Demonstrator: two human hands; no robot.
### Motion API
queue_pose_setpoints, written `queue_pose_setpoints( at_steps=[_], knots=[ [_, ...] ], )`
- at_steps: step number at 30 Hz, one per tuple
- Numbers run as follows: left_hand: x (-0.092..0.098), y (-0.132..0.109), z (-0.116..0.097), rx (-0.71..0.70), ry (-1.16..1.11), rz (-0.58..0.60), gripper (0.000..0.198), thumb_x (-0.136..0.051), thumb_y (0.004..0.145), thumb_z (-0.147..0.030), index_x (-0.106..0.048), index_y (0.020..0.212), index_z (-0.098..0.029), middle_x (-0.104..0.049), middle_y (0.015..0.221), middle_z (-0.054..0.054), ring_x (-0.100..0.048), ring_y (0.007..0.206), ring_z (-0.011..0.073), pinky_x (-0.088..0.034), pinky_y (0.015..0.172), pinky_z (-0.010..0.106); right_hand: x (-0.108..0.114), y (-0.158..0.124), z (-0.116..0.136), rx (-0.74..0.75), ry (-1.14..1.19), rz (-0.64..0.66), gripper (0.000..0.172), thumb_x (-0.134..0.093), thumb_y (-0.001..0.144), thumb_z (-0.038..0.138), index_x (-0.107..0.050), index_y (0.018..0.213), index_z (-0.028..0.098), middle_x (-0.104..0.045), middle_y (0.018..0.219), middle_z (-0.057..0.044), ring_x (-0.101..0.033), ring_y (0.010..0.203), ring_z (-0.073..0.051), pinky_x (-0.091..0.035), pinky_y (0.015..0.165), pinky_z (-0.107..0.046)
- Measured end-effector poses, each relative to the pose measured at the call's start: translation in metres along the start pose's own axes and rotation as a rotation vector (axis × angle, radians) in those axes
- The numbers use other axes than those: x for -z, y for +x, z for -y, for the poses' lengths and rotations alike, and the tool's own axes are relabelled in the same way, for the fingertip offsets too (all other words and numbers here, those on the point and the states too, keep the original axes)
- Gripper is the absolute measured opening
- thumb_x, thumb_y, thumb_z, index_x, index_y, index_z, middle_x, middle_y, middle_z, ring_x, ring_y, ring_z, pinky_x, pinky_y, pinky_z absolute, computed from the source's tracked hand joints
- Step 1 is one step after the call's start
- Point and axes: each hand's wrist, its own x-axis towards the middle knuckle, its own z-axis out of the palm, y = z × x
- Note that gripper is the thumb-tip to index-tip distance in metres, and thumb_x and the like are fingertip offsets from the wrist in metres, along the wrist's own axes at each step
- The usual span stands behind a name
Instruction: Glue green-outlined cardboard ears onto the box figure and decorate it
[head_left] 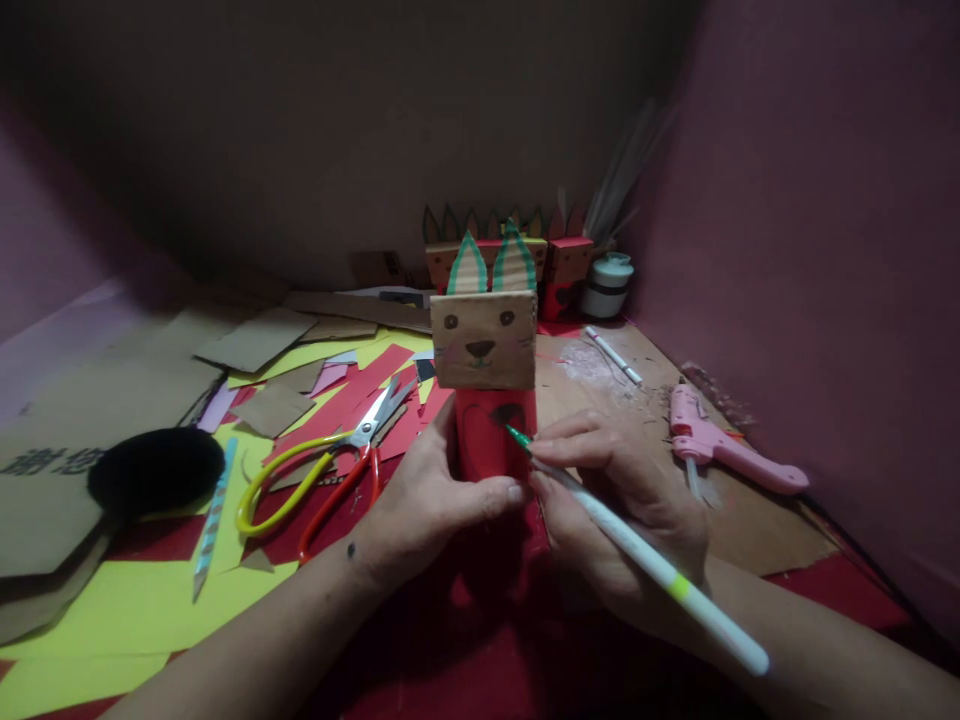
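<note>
A cardboard animal figure (484, 340) stands upright in front of me. It has a box-shaped head with a drawn face, pointed ears edged in green and a red body (484, 425). My left hand (442, 480) grips the lower body, its thumb across the front. In my right hand (622, 490) is a white felt-tip pen (637, 550) with a green tip and a yellow-green band. Its tip is at the dark patch inside a heart-like outline on the red body; whether it touches, I cannot tell.
Scissors (366, 432) with yellow and red handles lie left, beside a pencil (214, 520), a black oval (156, 470) and paper scraps (360, 390). A pink glue gun (720, 440), another pen (613, 356) and a jar (609, 285) are right. Similar figures (568, 270) stand behind.
</note>
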Motion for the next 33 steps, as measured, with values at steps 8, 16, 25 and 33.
queue_pose_setpoints(
  at_steps=[8,16,25,33],
  knots=[
    [-0.0019,0.0004,-0.0043,-0.008,0.006,-0.001,0.046,-0.082,0.069,-0.004,-0.066,0.108,-0.022,-0.076,0.092,-0.002,-0.07,0.081,0.0145,-0.058,0.073,0.02,-0.0019,0.0,-0.0015,0.027,0.018,0.015,0.026,-0.063,0.085,0.001,-0.067,0.099,0.021,-0.066,0.087,-0.003,-0.067,0.076,-0.016,-0.058,0.064,-0.029],
    [0.0012,0.0014,0.0013,-0.02,0.008,0.03,0.044,-0.084,0.073,-0.014,-0.065,0.111,-0.024,-0.076,0.097,-0.001,-0.071,0.084,0.0154,-0.059,0.075,0.022,-0.0006,-0.0012,-0.0025,-0.024,0.035,0.001,0.027,-0.062,0.085,0.001,-0.066,0.103,0.021,-0.065,0.087,-0.002,-0.066,0.078,-0.015,-0.056,0.065,-0.029],
    [-0.0016,0.0002,-0.003,-0.027,0.079,0.021,0.036,-0.079,0.073,-0.01,-0.065,0.104,-0.021,-0.074,0.088,-0.003,-0.068,0.077,0.0133,-0.057,0.073,0.021,-0.0045,-0.0031,-0.0046,0.049,0.056,0.04,0.027,-0.061,0.086,0.0,-0.064,0.102,0.022,-0.064,0.087,-0.002,-0.065,0.077,-0.015,-0.056,0.065,-0.027],
    [-0.0007,0.0019,0.0005,-0.007,0.027,0.02,0.038,-0.082,0.072,-0.013,-0.064,0.105,-0.021,-0.073,0.087,-0.001,-0.067,0.077,0.0146,-0.058,0.068,0.022,-0.0033,-0.0033,-0.007,0.042,0.054,0.029,0.025,-0.062,0.086,0.0,-0.064,0.102,0.02,-0.064,0.088,-0.001,-0.064,0.078,-0.013,-0.055,0.067,-0.026]
  ],
)
